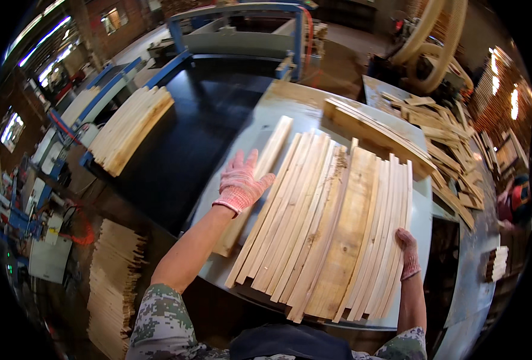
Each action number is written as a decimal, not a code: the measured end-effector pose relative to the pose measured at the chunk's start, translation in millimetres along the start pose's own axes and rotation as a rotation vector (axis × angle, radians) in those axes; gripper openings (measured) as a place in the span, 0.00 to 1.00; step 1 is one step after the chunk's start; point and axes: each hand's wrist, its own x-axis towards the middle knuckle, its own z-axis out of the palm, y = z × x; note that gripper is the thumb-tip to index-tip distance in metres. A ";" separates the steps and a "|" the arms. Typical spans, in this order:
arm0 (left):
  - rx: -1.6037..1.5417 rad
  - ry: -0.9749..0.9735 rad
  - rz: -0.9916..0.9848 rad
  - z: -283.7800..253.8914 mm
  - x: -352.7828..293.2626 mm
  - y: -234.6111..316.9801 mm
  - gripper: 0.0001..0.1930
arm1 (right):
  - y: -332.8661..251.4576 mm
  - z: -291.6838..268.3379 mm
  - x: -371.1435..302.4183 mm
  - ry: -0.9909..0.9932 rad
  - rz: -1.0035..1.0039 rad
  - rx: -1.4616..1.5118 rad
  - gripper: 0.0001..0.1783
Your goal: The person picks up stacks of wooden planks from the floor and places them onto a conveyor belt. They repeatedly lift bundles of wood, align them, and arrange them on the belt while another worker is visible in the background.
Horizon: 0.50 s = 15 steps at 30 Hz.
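My left hand (240, 183), in a red-and-white knit glove, lies flat with fingers spread on a single pale wooden slat (260, 174) that sits apart at the left of the grey table (425, 213). A tight row of several curved wooden slats (332, 222) lies side by side to its right. My right hand (407, 255), gloved too, presses against the right edge of that row, fingers on the outermost slat.
A black conveyor belt (188, 138) of a blue machine runs to the left, carrying a batch of slats (131, 129). More slats are stacked at the table's far edge (377, 129), in a scrap pile (452, 156) at right, and on the floor (113, 282) at lower left.
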 end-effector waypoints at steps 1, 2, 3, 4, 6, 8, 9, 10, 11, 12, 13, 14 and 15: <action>-0.166 -0.118 -0.075 -4.8 8.9 -32.3 0.50 | 11.0 20.5 7.9 0.014 0.022 0.006 0.06; -0.275 -0.183 -0.021 -9.6 12.4 -56.5 0.50 | 17.9 48.8 9.0 -0.017 0.028 0.012 0.06; -0.322 -0.210 -0.014 -12.8 13.1 -70.6 0.49 | 22.2 78.3 4.7 -0.048 0.034 0.014 0.06; -0.330 -0.198 -0.052 -15.9 9.2 -82.3 0.48 | 27.5 102.7 6.2 -0.079 0.041 0.017 0.06; -0.298 -0.203 -0.116 -37.0 22.1 -107.7 0.46 | 55.2 125.0 35.2 -0.100 0.012 0.046 0.06; -0.224 -0.247 -0.197 -55.9 47.2 -141.4 0.44 | 92.3 131.8 76.8 -0.101 -0.024 0.070 0.08; -0.150 -0.227 -0.146 -60.6 54.6 -165.8 0.46 | 104.3 153.8 88.7 -0.083 -0.051 0.055 0.09; -0.076 -0.209 -0.094 -60.6 65.0 -199.4 0.48 | 117.9 176.4 99.3 -0.063 -0.080 0.041 0.10; 0.002 -0.187 -0.037 -62.0 77.4 -239.7 0.50 | 132.7 210.5 105.0 -0.046 -0.113 0.033 0.10; 0.081 -0.200 -0.012 -70.5 86.8 -267.1 0.51 | 141.8 251.6 99.2 -0.041 -0.082 0.042 0.13; 0.157 -0.211 0.011 -79.8 95.3 -295.1 0.51 | 150.8 294.9 94.4 -0.040 -0.059 0.033 0.14; 0.073 -0.226 -0.116 -109.2 99.1 -300.8 0.51 | 160.9 334.3 89.7 -0.027 -0.039 0.026 0.14; -0.016 -0.241 -0.241 -129.8 106.2 -312.7 0.51 | 169.0 369.0 85.4 -0.013 -0.023 0.017 0.15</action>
